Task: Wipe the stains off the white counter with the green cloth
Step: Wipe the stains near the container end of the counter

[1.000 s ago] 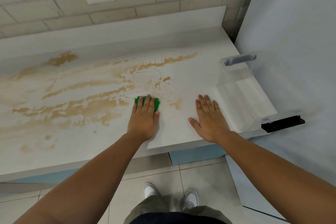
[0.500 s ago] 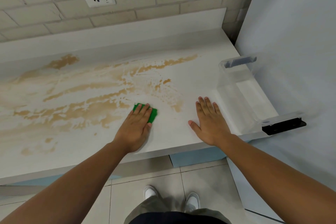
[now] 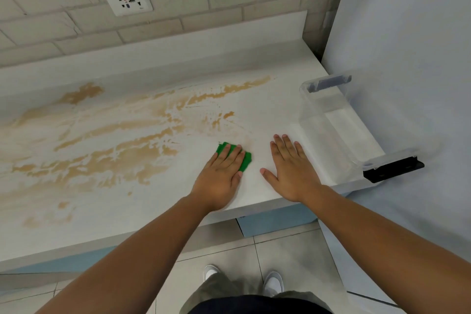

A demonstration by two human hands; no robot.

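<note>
- The left hand (image 3: 220, 176) presses the cloth (image 3: 246, 162) flat on the counter (image 3: 267, 109) at the frame's centre, fingers straight and close together.
- The cloth has slid right, ending near the right hand (image 3: 290, 171), which lies flat, fingers slightly spread, holding nothing.
- The small brown patch formerly right of the cloth now shows only faintly.
- Broad stains (image 3: 102, 160) cover the centre and left of the frame, so most of the wiping likely remains.
</note>
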